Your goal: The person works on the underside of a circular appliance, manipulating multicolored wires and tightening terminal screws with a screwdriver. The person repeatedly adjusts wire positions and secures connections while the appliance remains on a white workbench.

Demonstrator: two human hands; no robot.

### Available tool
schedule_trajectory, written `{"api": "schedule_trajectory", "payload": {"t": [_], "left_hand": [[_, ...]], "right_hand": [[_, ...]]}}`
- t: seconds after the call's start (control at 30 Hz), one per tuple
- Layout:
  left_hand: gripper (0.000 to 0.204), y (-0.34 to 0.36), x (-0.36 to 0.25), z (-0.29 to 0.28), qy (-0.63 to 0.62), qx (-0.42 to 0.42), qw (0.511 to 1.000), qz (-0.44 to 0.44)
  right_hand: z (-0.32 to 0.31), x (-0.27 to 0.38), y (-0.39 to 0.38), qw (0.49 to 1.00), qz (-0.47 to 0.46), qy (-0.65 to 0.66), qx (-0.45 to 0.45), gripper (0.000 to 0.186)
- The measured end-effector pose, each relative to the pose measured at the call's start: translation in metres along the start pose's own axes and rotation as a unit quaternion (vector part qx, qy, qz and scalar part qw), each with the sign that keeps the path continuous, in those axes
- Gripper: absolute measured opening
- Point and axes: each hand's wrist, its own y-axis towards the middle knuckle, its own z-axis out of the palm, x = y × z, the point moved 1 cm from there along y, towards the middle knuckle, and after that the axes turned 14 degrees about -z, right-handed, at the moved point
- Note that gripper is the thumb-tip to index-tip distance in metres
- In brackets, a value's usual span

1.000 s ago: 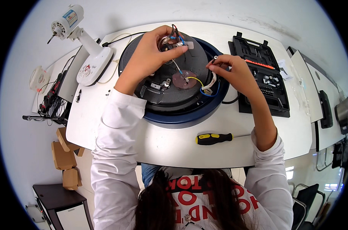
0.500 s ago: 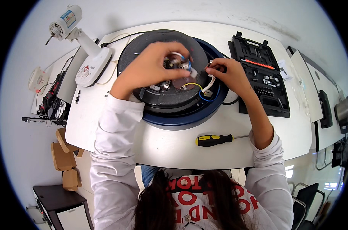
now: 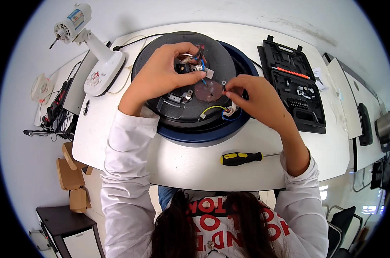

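Observation:
A round black metal plate [image 3: 152, 64] rests in a dark blue round housing [image 3: 199, 138] on the white table. Over it, my left hand [image 3: 158, 79] closes thumb and fingers on a small electrical part [image 3: 196, 69] with blue and dark wires, a coiled spring and a white block. My right hand [image 3: 257, 96] pinches a wire with a ring terminal [image 3: 223, 82] at its tip, above the plate's right side. Below that hand a yellow-green wire [image 3: 213, 110] lies on the plate, beside white sleeving and a blue wire.
A black-and-yellow screwdriver [image 3: 241, 158] lies near the table's front edge. To the right an open black tool case [image 3: 300, 120] holds bits and sockets. A white fan stand with motor [image 3: 94, 64] stands at the left. A black cord [image 3: 139, 40] runs behind the plate.
My right hand has moved left and slightly down over the plate, carrying the wire end. My left hand has shifted slightly left, and the electrical part has turned and moved a little left.

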Motion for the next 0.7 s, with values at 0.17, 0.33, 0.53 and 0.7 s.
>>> {"api": "schedule_trajectory", "payload": {"t": [0.17,0.33,0.53,0.7], "left_hand": [[0.026,-0.001,0.002,0.000,0.020,0.010,1.000,0.004],[0.027,0.001,0.006,0.001,0.026,-0.015,0.999,0.015],[0.027,-0.001,0.004,0.004,0.035,-0.002,0.999,0.027],[0.028,-0.001,0.000,0.011,0.053,-0.049,0.995,0.065]], "right_hand": [[0.005,0.005,0.001,0.999,0.023,0.014,0.025,0.011],[0.014,0.003,0.002,0.995,0.055,0.078,-0.019,0.011],[0.016,0.001,0.003,0.999,0.007,-0.039,0.007,0.010],[0.018,0.005,0.003,1.000,0.020,-0.004,-0.012,0.010]]}}
